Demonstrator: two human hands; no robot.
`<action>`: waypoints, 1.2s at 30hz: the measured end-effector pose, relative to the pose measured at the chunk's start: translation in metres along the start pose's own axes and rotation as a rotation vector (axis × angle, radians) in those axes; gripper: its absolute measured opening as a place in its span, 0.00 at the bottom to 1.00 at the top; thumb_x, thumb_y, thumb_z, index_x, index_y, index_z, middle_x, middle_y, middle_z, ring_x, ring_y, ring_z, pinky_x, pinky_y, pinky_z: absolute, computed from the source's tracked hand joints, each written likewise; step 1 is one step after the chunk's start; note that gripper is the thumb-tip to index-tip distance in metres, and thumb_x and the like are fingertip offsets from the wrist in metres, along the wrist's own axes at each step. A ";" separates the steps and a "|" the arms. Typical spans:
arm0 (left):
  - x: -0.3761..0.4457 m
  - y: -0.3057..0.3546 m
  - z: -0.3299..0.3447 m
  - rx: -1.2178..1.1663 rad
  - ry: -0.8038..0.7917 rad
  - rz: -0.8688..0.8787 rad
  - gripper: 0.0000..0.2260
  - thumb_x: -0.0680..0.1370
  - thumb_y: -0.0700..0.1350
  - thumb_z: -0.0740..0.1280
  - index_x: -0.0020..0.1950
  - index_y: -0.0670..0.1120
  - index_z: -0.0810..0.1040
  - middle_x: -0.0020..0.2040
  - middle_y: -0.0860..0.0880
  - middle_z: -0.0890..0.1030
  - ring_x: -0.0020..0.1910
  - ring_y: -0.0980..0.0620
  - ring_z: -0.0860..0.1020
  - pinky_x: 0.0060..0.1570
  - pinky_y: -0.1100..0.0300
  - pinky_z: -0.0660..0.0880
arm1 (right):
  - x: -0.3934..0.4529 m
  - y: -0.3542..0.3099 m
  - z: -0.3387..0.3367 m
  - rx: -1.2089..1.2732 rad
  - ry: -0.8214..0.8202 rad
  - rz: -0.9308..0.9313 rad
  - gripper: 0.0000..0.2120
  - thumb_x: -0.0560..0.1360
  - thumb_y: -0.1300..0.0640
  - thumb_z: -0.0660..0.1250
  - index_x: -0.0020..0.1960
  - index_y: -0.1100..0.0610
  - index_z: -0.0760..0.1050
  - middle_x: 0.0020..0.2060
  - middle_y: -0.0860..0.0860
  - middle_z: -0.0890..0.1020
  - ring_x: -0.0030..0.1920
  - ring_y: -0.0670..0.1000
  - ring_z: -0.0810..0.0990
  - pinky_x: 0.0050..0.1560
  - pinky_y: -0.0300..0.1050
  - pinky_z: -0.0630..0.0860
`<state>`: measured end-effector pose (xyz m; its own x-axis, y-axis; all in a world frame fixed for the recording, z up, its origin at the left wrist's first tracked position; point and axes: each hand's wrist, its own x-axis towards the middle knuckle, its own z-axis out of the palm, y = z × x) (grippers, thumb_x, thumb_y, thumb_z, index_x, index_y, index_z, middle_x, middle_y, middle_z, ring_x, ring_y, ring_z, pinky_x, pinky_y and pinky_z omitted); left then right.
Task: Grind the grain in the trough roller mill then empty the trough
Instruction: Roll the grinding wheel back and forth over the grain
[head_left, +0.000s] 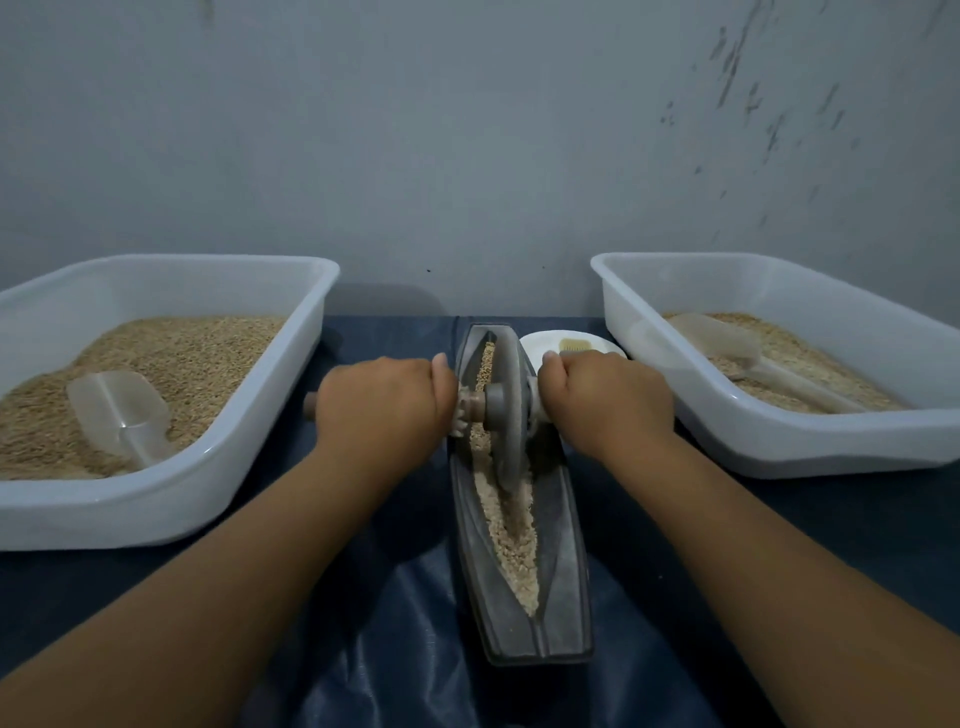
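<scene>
Grain (506, 540) is spread loose along the trough (563, 582) lying between the two tubs, the heavy stiff wheel (501, 415) judged best steered by its axle ends, each grasped by left hand (382, 405) and right hand (605, 402)

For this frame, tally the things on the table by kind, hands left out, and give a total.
White tubs: 2, left tub and right tub
Clear scoops: 2, left scoop and right scoop
Trough: 1
Roller wheel: 1
White dish: 1
Small comb-like brush: 1
Total: 8
</scene>
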<state>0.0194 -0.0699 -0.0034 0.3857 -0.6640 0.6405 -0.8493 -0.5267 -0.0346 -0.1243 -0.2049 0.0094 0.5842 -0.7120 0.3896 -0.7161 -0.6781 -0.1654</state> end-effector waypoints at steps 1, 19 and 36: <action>0.004 0.000 0.002 0.017 0.010 0.019 0.23 0.82 0.51 0.47 0.31 0.49 0.69 0.26 0.52 0.67 0.25 0.49 0.68 0.30 0.59 0.64 | 0.002 0.002 0.003 0.018 0.006 0.010 0.24 0.80 0.47 0.43 0.38 0.51 0.74 0.37 0.53 0.80 0.39 0.59 0.76 0.46 0.54 0.77; 0.002 0.004 0.000 0.111 0.068 0.096 0.20 0.80 0.49 0.41 0.32 0.47 0.61 0.26 0.52 0.61 0.23 0.52 0.59 0.29 0.60 0.57 | -0.012 0.002 0.004 0.109 0.055 0.054 0.23 0.79 0.48 0.44 0.29 0.51 0.66 0.32 0.51 0.73 0.37 0.57 0.74 0.43 0.52 0.75; -0.051 0.010 -0.054 0.191 -0.012 0.180 0.27 0.74 0.47 0.34 0.46 0.49 0.73 0.31 0.53 0.66 0.26 0.51 0.61 0.26 0.60 0.53 | -0.057 0.004 -0.031 0.067 0.036 -0.058 0.15 0.80 0.53 0.50 0.35 0.53 0.62 0.30 0.46 0.64 0.35 0.54 0.69 0.37 0.46 0.70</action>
<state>-0.0278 -0.0124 0.0054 0.2399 -0.7617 0.6019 -0.8216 -0.4896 -0.2921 -0.1726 -0.1615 0.0148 0.6091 -0.6650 0.4321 -0.6537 -0.7295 -0.2013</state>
